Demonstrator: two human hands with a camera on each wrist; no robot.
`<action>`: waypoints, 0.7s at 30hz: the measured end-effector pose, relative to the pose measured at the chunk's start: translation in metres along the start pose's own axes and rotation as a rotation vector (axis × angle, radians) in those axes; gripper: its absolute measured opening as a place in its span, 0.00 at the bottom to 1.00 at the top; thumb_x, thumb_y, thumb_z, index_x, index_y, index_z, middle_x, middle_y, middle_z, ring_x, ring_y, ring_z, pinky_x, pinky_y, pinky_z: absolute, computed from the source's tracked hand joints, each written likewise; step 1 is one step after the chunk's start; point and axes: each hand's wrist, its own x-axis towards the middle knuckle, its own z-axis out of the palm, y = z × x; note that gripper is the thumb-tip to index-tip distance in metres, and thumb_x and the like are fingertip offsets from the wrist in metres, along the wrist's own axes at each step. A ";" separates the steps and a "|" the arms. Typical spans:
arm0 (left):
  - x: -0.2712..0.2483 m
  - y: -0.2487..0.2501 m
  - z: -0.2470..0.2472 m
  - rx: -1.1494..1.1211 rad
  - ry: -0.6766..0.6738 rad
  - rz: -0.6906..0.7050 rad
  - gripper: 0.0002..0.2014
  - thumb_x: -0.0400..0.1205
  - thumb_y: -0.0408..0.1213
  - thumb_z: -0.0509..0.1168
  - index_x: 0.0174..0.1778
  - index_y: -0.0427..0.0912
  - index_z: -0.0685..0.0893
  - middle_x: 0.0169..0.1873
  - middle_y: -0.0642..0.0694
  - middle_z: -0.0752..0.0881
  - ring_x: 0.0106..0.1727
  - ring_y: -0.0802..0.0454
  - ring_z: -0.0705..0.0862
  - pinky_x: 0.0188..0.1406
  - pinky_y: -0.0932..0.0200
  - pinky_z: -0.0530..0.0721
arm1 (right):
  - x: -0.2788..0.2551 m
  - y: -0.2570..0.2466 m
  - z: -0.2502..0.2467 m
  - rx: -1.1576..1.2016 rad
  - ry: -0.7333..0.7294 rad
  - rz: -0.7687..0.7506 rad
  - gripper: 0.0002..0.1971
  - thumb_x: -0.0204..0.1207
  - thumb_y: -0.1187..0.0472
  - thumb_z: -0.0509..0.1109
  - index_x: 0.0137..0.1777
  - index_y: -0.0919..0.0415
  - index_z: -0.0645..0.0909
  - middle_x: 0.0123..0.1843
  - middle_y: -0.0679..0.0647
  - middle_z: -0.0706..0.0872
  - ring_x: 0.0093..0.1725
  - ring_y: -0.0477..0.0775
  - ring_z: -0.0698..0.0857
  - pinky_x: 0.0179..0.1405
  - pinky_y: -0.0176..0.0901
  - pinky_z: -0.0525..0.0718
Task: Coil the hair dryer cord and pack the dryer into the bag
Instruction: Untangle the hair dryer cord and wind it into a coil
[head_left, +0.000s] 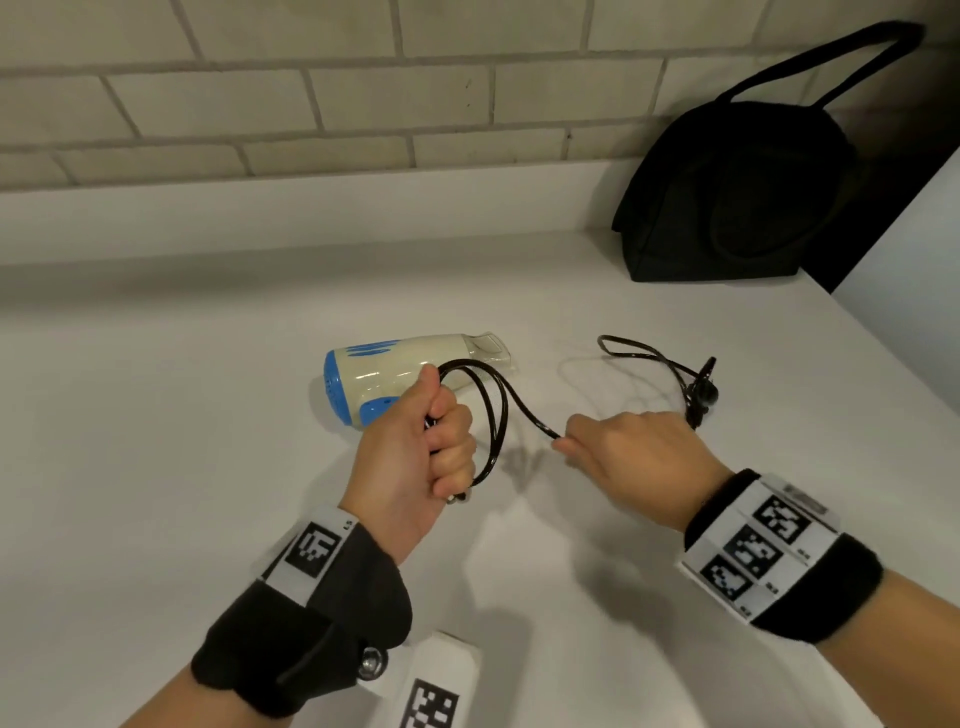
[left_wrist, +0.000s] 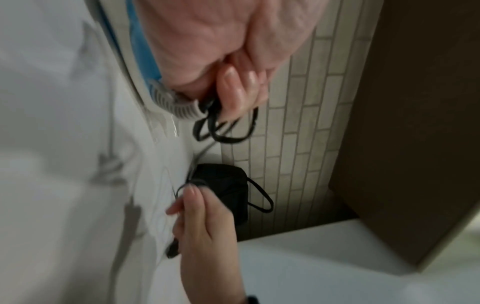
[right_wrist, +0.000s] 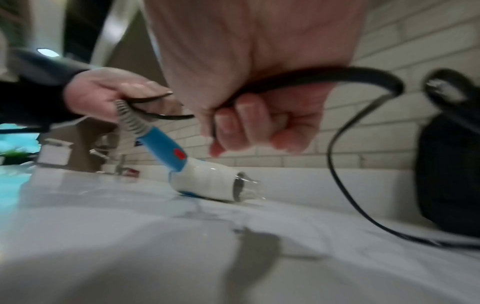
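A cream and blue hair dryer (head_left: 410, 364) lies with its body on the white counter (head_left: 182, 415), nozzle pointing right. My left hand (head_left: 441, 441) grips its blue handle (right_wrist: 163, 144) together with loops of the black cord (head_left: 496, 415). My right hand (head_left: 576, 441) pinches the cord a short way to the right, just above the counter. Beyond it the cord trails to the plug (head_left: 704, 395). In the left wrist view the cord loops (left_wrist: 226, 131) hang below my curled fingers (left_wrist: 239, 90). The black bag (head_left: 737, 192) stands at the back right against the wall.
A tiled wall (head_left: 311, 104) runs along the counter's back. A dark panel (head_left: 893, 171) closes the right side behind the bag. A white card with a printed marker (head_left: 441, 686) lies at the near edge. Faucet-like fittings (right_wrist: 119, 162) show blurred at far left.
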 end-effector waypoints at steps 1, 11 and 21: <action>0.000 -0.002 0.005 0.034 0.014 0.030 0.22 0.83 0.49 0.48 0.22 0.46 0.62 0.12 0.54 0.61 0.12 0.62 0.56 0.11 0.67 0.53 | 0.001 -0.011 -0.001 -0.064 0.032 -0.003 0.21 0.82 0.46 0.46 0.46 0.59 0.75 0.39 0.56 0.87 0.39 0.64 0.86 0.32 0.44 0.67; -0.015 -0.026 0.033 0.826 -0.121 0.413 0.19 0.70 0.61 0.46 0.33 0.47 0.62 0.27 0.51 0.66 0.24 0.60 0.65 0.27 0.65 0.71 | -0.028 -0.048 -0.013 -0.132 0.215 -0.245 0.10 0.62 0.65 0.58 0.22 0.54 0.74 0.15 0.48 0.77 0.14 0.52 0.74 0.19 0.38 0.64; -0.009 -0.036 0.020 1.011 -0.236 0.340 0.27 0.71 0.68 0.49 0.33 0.45 0.70 0.27 0.53 0.75 0.29 0.58 0.74 0.35 0.60 0.75 | -0.021 -0.023 -0.036 0.500 0.069 -0.055 0.14 0.68 0.51 0.67 0.37 0.42 0.60 0.22 0.43 0.74 0.28 0.44 0.74 0.28 0.37 0.67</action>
